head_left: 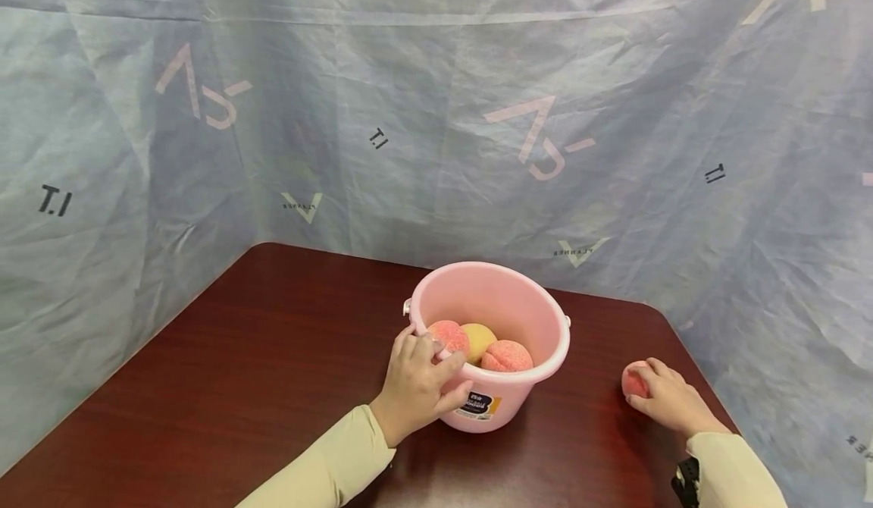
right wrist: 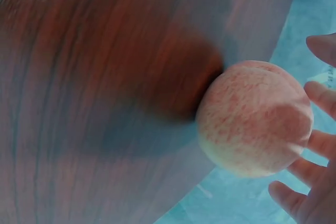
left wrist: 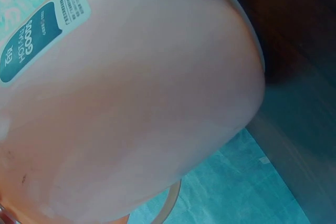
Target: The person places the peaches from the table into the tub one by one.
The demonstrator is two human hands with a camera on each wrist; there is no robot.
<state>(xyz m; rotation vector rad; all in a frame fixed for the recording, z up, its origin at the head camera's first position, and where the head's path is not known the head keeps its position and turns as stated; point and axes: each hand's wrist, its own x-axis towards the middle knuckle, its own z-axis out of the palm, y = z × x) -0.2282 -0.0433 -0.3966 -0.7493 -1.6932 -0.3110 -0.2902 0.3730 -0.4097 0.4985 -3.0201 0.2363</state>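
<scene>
A pink bucket (head_left: 491, 288) stands on the dark wooden table. My left hand (head_left: 417, 379) grips its near left rim, fingers over the edge and thumb on the outside wall. Inside are two reddish peaches (head_left: 507, 356) and a yellow round fruit (head_left: 479, 340). The left wrist view is filled by the bucket's wall (left wrist: 147, 98) and its label (left wrist: 44, 32). To the right, another reddish peach (right wrist: 254, 119) rests on the table. My right hand (head_left: 671, 398) is spread around that peach; in the right wrist view some fingertips meet its edge, while one digit stands apart.
Printed grey-blue cloth (head_left: 436, 114) hangs behind and along both sides of the table (head_left: 273, 356). The table's right edge runs close to my right hand. A pale handle (left wrist: 170, 203) hangs by the bucket in the left wrist view.
</scene>
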